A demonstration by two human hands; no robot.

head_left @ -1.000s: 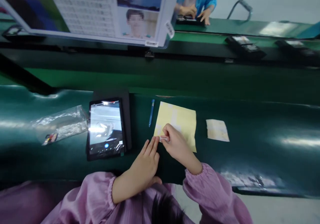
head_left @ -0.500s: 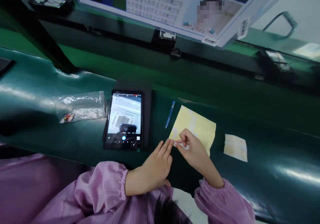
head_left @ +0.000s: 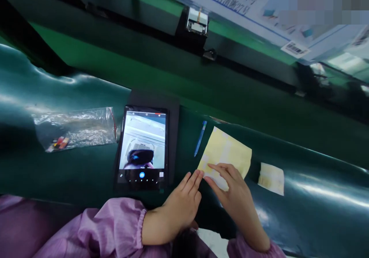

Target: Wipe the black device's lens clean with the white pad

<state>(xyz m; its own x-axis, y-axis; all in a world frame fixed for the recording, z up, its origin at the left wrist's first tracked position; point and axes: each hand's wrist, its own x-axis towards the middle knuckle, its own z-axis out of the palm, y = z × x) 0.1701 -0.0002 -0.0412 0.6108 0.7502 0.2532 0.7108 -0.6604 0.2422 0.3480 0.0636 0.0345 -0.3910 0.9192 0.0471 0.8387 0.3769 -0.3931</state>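
A yellow sheet of paper (head_left: 232, 146) with pale patches lies at a slant on the green table. My left hand (head_left: 181, 204) has its fingers stretched out, their tips resting at the sheet's near left corner. Over the sheet's lower part is my right hand (head_left: 235, 189), thumb and index finger apart, with nothing seen between them. Whether its fingertips touch the paper I cannot tell. To the right lies a small pale yellow piece of paper (head_left: 271, 179), apart from both hands. A blue pen (head_left: 200, 139) rests just left of the sheet.
Left of the pen, a tablet (head_left: 143, 141) shows a camera screen and lies partly over a dark flat panel (head_left: 173, 143). A clear plastic bag (head_left: 86, 127) with small coloured pieces is farther left. A printed board (head_left: 230, 10) overhangs the far side, and a dark post (head_left: 34, 39) stands at upper left.
My right hand's curled fingers have opened, and its thumb and index finger have spread apart. My left hand stays at the sheet's corner. The camera view has shifted and tilted.
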